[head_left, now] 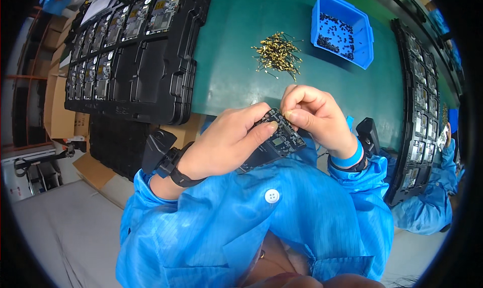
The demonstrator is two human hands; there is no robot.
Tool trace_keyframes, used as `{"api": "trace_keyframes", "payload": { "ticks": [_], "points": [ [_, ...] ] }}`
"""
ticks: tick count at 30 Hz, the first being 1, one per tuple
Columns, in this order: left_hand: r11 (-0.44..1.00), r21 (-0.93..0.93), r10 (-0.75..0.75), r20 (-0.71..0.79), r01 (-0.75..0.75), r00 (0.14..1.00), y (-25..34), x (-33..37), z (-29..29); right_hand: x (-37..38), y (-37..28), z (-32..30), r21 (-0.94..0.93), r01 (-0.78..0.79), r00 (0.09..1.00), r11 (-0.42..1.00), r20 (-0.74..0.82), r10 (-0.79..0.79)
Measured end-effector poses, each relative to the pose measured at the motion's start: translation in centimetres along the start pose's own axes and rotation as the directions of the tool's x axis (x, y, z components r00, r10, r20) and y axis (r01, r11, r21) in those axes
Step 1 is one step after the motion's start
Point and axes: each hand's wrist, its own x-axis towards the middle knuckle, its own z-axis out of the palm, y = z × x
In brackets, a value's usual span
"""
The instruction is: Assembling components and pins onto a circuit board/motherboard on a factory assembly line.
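Close in front of my body, a dark printed circuit board (283, 141) is tilted up at the table's near edge. My left hand (221, 137) grips it from the left, thumb lying across its upper face. At the board's upper right corner my right hand (320, 118) is closed, thumb and forefinger pinched together against the edge. Whatever sits between those fingertips is too small and covered to make out. Beyond my hands lies a loose pile of small gold-coloured parts with thin dark leads (278, 54).
A blue plastic bin (366, 39) with small black round pieces stands at the back right on the green table (229, 84). Stacked black trays (153, 74) at left hold several circuit boards (164, 16). Another loaded tray (407, 82) flanks the right, near a co-worker's blue sleeve (445, 170).
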Motion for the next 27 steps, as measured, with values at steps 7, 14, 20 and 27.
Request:
{"api": "trace_keyframes", "payload": {
  "ticks": [7,14,20,27],
  "points": [
    [0.999,0.007,0.037,-0.004,-0.037,0.999,0.1,0.1,0.0,0.4,-0.9,-0.5,-0.306,0.230,0.972,0.924,0.126,-0.200],
    [1.000,0.012,0.002,0.033,-0.002,0.999,0.4,0.2,-0.2,0.5,-1.8,-0.7,-0.377,0.207,0.974,0.903,0.170,-0.152],
    [0.999,-0.028,0.035,0.014,-0.035,0.999,0.0,0.2,-0.1,0.7,-0.2,-2.0,0.023,0.048,0.969,0.999,0.242,-0.052],
    [0.998,-0.065,0.022,0.022,-0.021,1.000,0.1,0.2,0.0,0.8,1.5,-1.4,0.227,-0.025,0.981,0.974,0.193,-0.020]
  ]
}}
